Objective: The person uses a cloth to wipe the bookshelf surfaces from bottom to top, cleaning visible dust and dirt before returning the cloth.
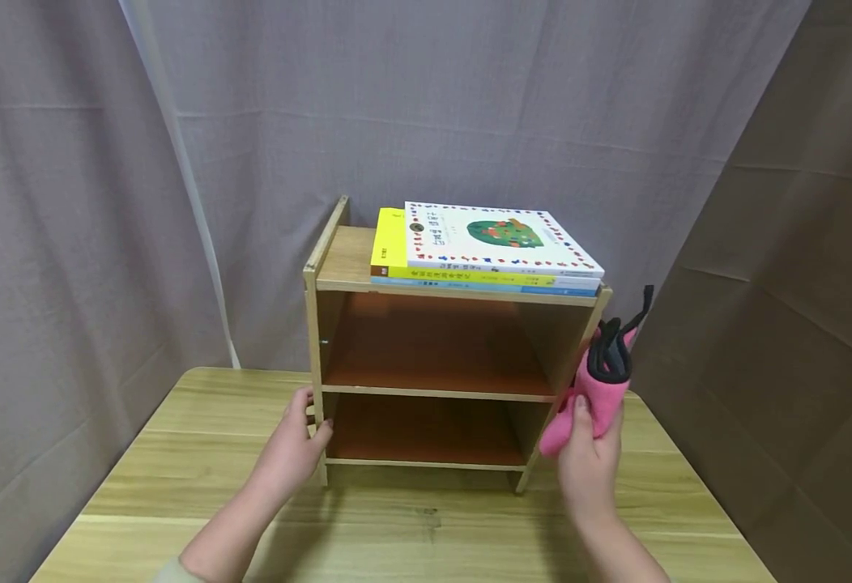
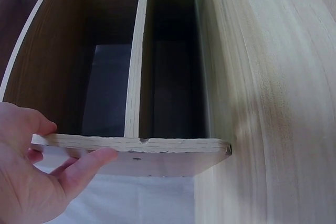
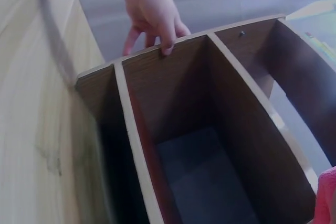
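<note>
A small wooden shelf stands on the table with its open front facing me. My left hand grips the front edge of its left side panel; in the left wrist view the thumb and fingers of that hand lie on either face of the board. By the right side panel, my right hand holds a folded pink cloth with black trim and a black strap, thumb across its front. Only a bit of the pink cloth shows in the right wrist view.
Several thin books lie stacked on the shelf's top board, a white-covered one uppermost and a yellow one below it. The wooden table extends in front and to both sides. Grey curtains hang behind and around it.
</note>
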